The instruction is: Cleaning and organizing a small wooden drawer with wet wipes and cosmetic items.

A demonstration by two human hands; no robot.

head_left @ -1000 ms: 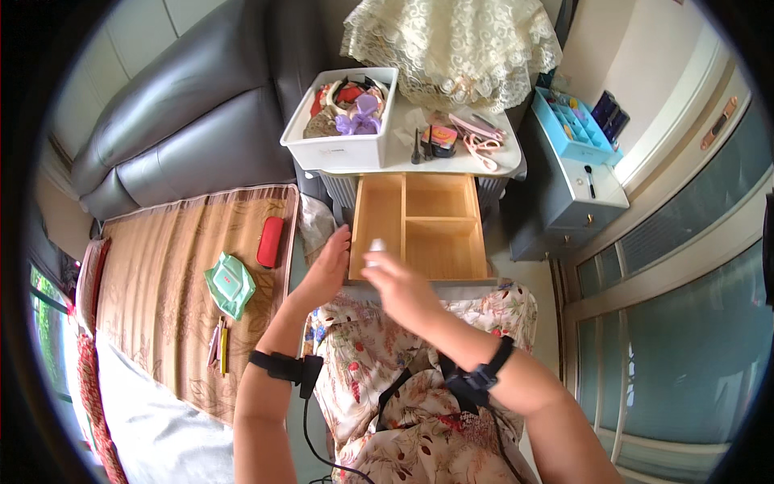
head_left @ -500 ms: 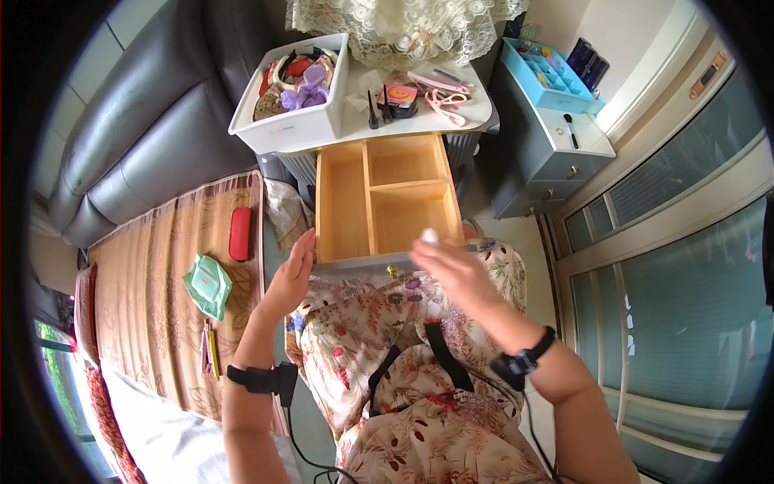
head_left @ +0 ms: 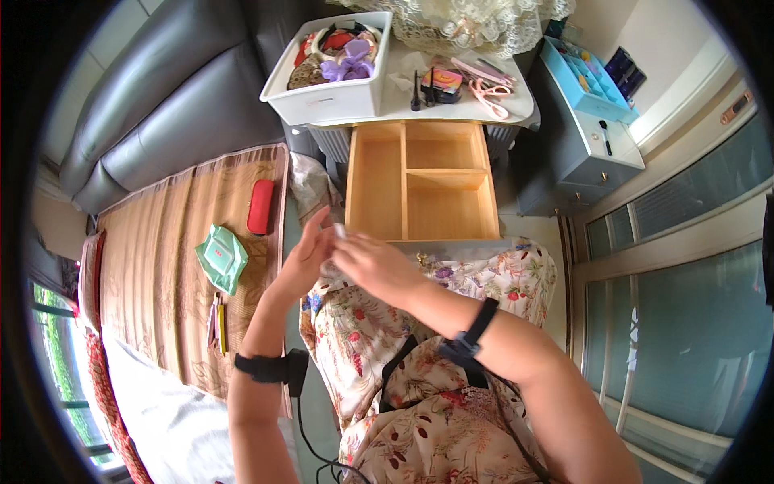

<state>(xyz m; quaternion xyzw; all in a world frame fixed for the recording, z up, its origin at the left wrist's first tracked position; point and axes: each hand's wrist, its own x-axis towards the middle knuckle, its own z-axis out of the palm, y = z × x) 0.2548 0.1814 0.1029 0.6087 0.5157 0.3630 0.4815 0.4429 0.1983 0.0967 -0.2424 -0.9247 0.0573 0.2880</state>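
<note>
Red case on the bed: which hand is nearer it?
Left. The left hand is to the right of the red case; the right hand is farther right, beyond the left one.

By the front left corner of the wooden drawer [head_left: 376, 189], the left hand [head_left: 305, 256] is just beside the right hand [head_left: 375, 266], which holds a small white thing [head_left: 340, 231] (too blurred to name); left of the drawer lies a red case [head_left: 260, 208]

2 hands [head_left: 369, 264], 3 drawer compartments [head_left: 451, 208]
</note>
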